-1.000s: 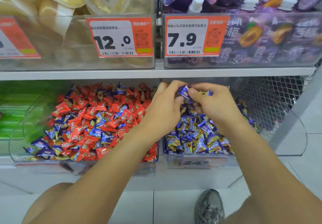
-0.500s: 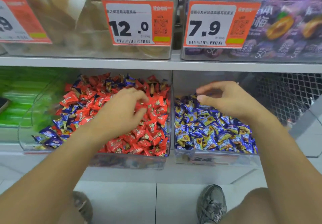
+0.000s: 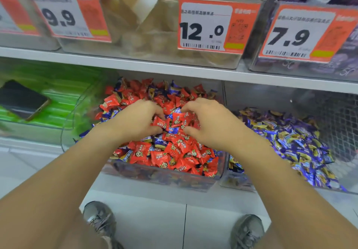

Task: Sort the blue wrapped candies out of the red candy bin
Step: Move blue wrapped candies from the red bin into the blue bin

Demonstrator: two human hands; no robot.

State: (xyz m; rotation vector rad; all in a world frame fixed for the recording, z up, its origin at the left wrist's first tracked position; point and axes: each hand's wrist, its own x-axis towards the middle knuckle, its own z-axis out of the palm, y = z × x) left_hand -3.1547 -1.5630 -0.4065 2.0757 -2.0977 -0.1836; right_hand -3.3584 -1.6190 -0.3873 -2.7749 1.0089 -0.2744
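Left hand (image 3: 138, 122): fingers curled, digging into the red candy bin (image 3: 164, 177); what it grips cannot be told.
Right hand (image 3: 210, 125): likewise curled over the pile; hold unclear.
Blue wrapped candies (image 3: 173, 130): scattered among red ones, between both hands.
Handling: light, crinkly, slippery; probably best pinched by the twisted wrapper ends.
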